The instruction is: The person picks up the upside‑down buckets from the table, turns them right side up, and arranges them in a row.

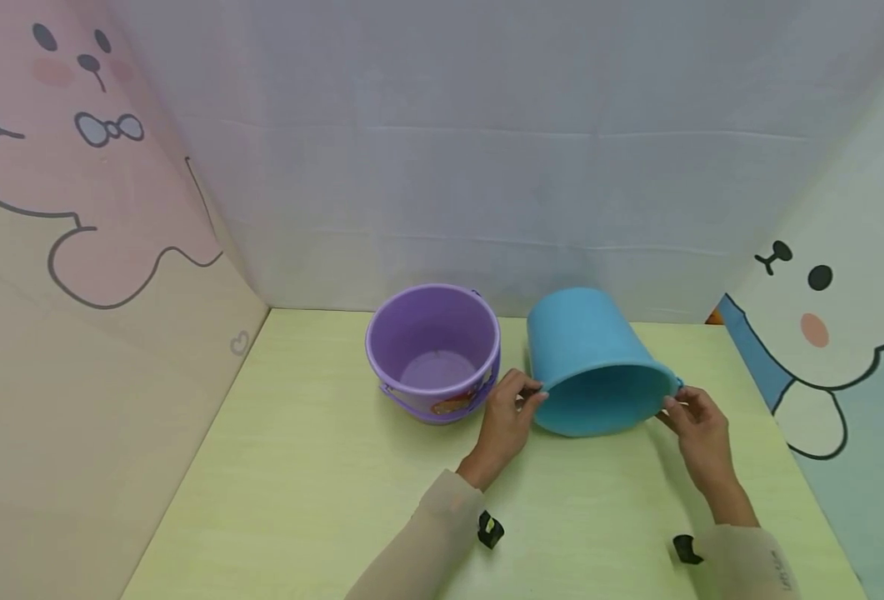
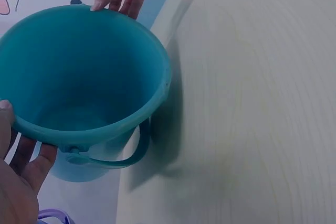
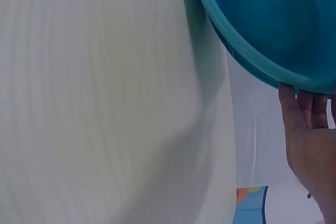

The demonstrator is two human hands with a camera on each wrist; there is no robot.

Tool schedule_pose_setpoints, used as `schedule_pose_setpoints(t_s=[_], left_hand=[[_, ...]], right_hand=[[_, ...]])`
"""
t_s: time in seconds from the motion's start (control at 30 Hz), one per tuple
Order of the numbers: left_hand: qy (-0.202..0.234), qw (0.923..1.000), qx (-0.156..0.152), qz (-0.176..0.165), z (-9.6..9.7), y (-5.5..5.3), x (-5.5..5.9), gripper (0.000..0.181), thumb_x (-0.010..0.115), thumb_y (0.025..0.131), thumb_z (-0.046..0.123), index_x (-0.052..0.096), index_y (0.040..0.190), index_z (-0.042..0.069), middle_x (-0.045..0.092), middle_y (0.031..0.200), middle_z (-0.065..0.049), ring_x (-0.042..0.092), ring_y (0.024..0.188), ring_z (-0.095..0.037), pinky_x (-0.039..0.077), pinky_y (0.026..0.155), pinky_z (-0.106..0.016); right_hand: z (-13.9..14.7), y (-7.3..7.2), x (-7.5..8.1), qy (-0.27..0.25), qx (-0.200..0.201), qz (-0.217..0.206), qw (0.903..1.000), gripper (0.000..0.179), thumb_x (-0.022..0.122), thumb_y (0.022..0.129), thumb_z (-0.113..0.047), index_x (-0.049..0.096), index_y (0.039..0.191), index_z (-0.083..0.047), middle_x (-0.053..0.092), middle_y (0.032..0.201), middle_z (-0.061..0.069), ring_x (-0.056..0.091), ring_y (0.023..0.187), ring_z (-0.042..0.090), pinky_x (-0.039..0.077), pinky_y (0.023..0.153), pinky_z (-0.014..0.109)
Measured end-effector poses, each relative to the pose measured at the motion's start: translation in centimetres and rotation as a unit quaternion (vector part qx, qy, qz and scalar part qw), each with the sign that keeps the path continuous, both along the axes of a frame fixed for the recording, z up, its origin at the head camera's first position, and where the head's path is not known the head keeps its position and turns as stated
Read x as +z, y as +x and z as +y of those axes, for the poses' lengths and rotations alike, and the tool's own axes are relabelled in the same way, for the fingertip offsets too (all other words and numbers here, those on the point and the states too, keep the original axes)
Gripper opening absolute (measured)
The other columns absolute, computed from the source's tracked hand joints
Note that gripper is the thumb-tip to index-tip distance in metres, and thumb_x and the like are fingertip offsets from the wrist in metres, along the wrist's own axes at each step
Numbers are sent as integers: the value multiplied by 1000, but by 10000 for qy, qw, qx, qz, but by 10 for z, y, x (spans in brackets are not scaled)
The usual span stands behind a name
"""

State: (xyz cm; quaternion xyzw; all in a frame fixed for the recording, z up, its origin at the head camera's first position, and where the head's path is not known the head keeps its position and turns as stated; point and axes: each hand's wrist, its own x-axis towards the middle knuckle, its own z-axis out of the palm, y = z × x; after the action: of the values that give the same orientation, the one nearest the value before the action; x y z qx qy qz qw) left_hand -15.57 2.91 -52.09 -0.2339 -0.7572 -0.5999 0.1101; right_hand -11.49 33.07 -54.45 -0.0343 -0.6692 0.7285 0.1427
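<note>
A blue bucket (image 1: 584, 333) is tipped toward me in the head view, its mouth facing forward and its inside bare. My left hand (image 1: 507, 417) pinches the left side of its rim between thumb and fingers. On the opposite side of the rim, my right hand (image 1: 700, 433) grips the edge in the same way. The left wrist view shows the bucket's handle (image 2: 118, 162) hanging below the rim, near the left fingers. Just left of my left hand stands a purple bucket (image 1: 434, 337), upright, with a picture on its side.
The buckets are over a pale yellow-green table (image 1: 284, 483). A white sheet (image 1: 471, 167) forms the back wall. Side panels with cartoon animals (image 1: 104, 192) rise at left and right. A dark band (image 1: 490, 529) sits by the left sleeve.
</note>
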Motion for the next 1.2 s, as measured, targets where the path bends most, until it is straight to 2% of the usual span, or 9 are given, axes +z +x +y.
schedule_pose_setpoints(t_s=[0.4, 0.7, 0.97, 1.07, 1.2], left_hand=[[204, 9981, -75, -570, 1, 1, 7, 7, 70, 101, 3, 67, 106, -1, 65, 104, -14, 66, 92, -25, 59, 77, -20], [331, 9971, -78, -682, 0, 4, 6, 7, 69, 102, 5, 67, 107, 0, 65, 104, -14, 66, 94, -26, 59, 77, -20], [319, 9964, 20, -789, 0, 4, 7, 7, 69, 103, 4, 67, 107, -1, 67, 106, -16, 65, 92, -23, 59, 75, -20], [328, 9965, 60, -772, 0, 5, 7, 7, 69, 103, 4, 67, 106, -1, 68, 106, -17, 66, 91, -24, 58, 73, -21], [337, 9964, 130, -767, 0, 5, 7, 6, 69, 103, 4, 67, 104, -1, 69, 106, -17, 66, 90, -26, 58, 72, -21]], right_hand=[[-1, 1, 5, 47, -219, -45, 9997, 9, 61, 106, -1, 62, 114, -5, 67, 105, -7, 71, 99, -1, 61, 84, 18], [-2, 6, 0, 187, -37, 43, 9998, 15, 56, 108, -2, 61, 123, -5, 64, 113, -5, 70, 105, -1, 60, 86, 18], [-6, 3, 10, 491, -660, -79, 9966, 12, 59, 107, -2, 65, 116, -7, 67, 104, -8, 68, 92, -2, 59, 79, 13], [-6, 2, 14, 724, -775, -179, 9942, 13, 59, 107, -4, 66, 116, -10, 67, 103, -12, 67, 90, -2, 59, 77, 12], [-6, 2, 17, 758, -787, -175, 9939, 14, 59, 107, -4, 66, 116, -12, 67, 102, -13, 66, 89, -2, 58, 76, 11]])
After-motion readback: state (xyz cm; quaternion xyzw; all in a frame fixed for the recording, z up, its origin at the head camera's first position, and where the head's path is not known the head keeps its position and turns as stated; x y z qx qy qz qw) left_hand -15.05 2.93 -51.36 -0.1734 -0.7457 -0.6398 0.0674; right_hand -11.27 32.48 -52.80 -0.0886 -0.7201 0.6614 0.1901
